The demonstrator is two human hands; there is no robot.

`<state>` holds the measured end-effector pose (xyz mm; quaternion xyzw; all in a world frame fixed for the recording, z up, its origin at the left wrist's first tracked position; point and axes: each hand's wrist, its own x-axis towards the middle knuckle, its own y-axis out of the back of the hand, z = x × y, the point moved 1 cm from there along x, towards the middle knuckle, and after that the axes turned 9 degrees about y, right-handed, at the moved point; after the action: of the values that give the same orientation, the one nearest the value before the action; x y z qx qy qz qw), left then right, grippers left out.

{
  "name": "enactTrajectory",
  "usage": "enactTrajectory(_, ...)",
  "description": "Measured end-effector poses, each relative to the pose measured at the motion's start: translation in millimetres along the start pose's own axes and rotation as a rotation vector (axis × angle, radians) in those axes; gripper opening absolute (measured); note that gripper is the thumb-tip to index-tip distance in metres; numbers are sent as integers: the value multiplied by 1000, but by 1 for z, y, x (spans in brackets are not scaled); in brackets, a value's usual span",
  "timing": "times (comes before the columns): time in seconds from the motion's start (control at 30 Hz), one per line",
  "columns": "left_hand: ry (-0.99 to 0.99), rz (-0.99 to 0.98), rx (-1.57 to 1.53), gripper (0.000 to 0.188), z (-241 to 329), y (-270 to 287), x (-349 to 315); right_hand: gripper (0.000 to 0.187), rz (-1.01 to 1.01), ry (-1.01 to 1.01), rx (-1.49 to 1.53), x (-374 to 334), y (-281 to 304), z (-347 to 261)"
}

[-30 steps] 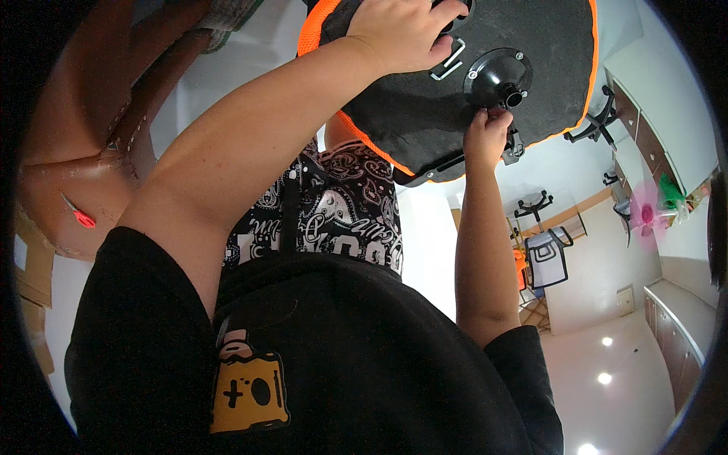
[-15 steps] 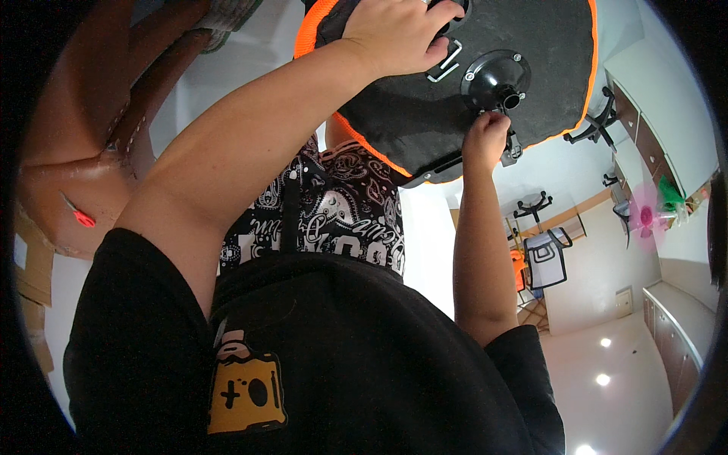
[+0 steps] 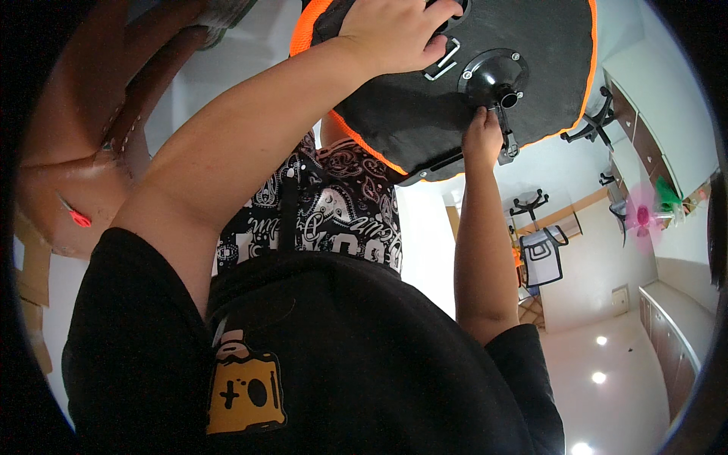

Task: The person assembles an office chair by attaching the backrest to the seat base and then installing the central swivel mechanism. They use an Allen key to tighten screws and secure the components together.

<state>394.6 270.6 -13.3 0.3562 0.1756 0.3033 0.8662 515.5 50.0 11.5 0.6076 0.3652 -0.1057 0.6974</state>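
Note:
A black seat panel (image 3: 402,114) with an orange edge lies tilted above my lap, its underside facing up. My left hand (image 3: 390,34) is curled at its top, thumb and finger around a black round part (image 3: 453,17) partly cut off by the frame. Beside the thumb lies a pale bent metal piece (image 3: 442,59). A glossy black round plate (image 3: 493,72) with silver bolts and a short tube (image 3: 507,97) is fixed to the panel. Below the tube, my right hand (image 3: 483,138) pinches at the plate's lower edge; what its fingers hold is hidden. A black lever (image 3: 507,144) sits beside it.
Red-handled scissors (image 3: 80,218) lie on a brown leather seat (image 3: 114,174) at the left. Cardboard boxes (image 3: 32,265) stand at the far left. To the right are office chairs (image 3: 542,254), white cabinets (image 3: 667,98) and a pink and green decoration (image 3: 652,208).
My right hand's fingers have shifted slightly at the plate's lower edge. My left hand stays at the black round part. The whole view has moved a little.

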Motion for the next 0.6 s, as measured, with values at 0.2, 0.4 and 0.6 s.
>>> enactTrajectory(0.2, -11, -9, 13, 33, 0, -1, -1, 36, -2, -79, 65, -1, -7, 11)
enactTrajectory(0.4, -13, 15, 31, 33, 2, -3, 1, 30, 19, 47, -220, -13, 8, -16)
enactTrajectory(0.6, -15, 25, 7, 32, 1, -1, 0, 26, 80, 46, 102, -12, 0, -8)
